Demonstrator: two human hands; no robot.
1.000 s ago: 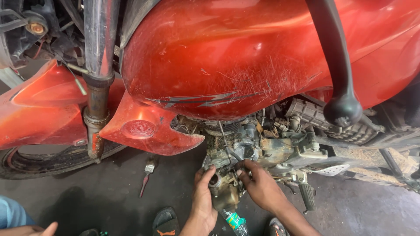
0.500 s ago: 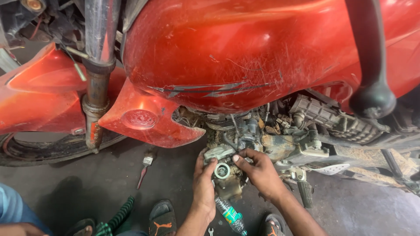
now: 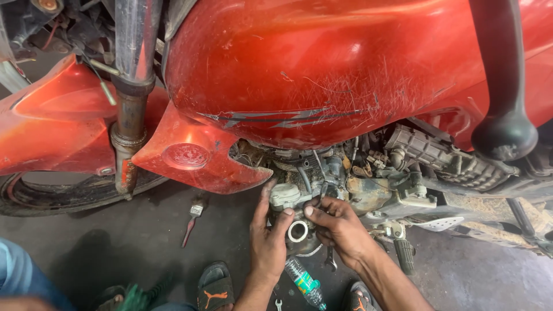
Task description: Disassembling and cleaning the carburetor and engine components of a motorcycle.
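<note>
There is one view only, from a camera on the person's head, which looks steeply down from above the glossy, scratched red fuel tank [image 3: 322, 75] of a motorcycle towards the dark grey concrete floor [image 3: 86, 247]. The camera is very near to the tank, so this fills the upper half of the picture, while the left hand [image 3: 269, 242] and the right hand [image 3: 341, 227] are seen lower and farther, at the grey metal carburettor [image 3: 291, 213] under the tank. The black rubber front tyre [image 3: 63, 196] lies at the left edge and the black handlebar grip [image 3: 502, 103] crosses the right side close to the lens.
</note>
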